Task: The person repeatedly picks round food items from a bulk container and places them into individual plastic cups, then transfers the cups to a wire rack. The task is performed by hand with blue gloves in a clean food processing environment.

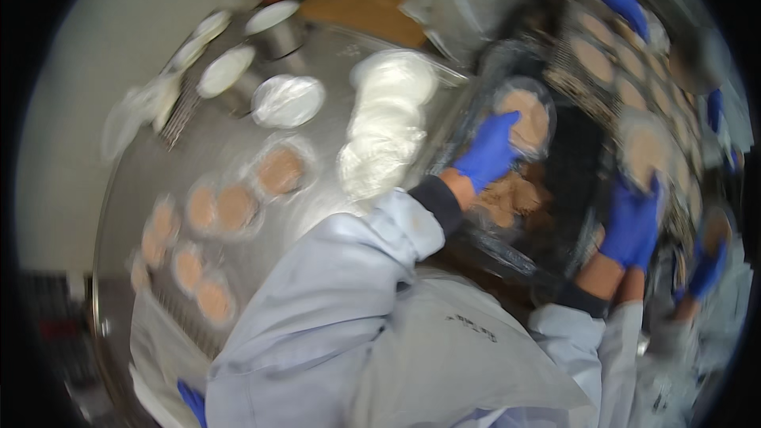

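Observation:
My left hand (487, 151), in a blue glove, grips the left edge of a round, flat tan food portion (524, 122) on clear film. Below it, loose tan pieces (511, 199) lie in a dark tray (574, 160). My right hand (618, 229), also gloved in blue, is at the right, just below another pale tan disc (645, 145). A co-worker's gloved hand (648, 226) overlaps it, and blur hides which hand holds that disc. Stacked shiny white rounds (386, 125) lie on the metal table left of the tray.
Several film-wrapped tan rounds (236, 207) lie on the metal table (321, 166). Metal containers with white round tops (227, 71) stand at the upper left. A rack (630, 62) of tan discs is at the upper right. Co-workers' gloved hands (624, 6) are near it.

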Available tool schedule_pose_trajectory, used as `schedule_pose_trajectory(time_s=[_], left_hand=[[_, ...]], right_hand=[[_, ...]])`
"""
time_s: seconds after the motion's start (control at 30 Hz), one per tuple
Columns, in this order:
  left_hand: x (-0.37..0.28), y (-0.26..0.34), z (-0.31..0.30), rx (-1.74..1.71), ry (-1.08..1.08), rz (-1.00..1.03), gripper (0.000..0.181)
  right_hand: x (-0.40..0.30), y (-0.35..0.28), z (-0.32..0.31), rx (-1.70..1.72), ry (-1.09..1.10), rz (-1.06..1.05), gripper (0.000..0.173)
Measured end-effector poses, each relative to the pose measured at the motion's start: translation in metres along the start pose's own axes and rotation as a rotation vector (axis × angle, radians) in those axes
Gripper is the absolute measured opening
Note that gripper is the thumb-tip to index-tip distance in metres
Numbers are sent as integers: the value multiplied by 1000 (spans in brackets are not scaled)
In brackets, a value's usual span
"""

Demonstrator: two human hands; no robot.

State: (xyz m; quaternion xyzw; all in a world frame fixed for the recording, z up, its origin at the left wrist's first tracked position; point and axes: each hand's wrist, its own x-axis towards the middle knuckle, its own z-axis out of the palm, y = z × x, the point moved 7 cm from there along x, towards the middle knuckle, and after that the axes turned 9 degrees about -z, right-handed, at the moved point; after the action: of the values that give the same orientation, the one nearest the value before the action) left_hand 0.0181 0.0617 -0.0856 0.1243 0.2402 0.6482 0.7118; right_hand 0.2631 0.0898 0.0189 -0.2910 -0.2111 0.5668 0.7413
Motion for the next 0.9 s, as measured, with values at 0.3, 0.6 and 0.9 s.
schedule_pose_trajectory(time_s=[0.3, 0.6, 0.9], left_hand=[[-102, 82, 50, 60, -23, 304, 41], [-344, 140, -185, -12, 758, 810, 38], [-209, 100, -108, 1504, 702, 571, 29]], right_hand=[[-84, 140, 99, -450, -614, -2, 40], [-42, 137, 74, -8, -130, 295, 77], [29, 97, 60, 291, -112, 147, 54]])
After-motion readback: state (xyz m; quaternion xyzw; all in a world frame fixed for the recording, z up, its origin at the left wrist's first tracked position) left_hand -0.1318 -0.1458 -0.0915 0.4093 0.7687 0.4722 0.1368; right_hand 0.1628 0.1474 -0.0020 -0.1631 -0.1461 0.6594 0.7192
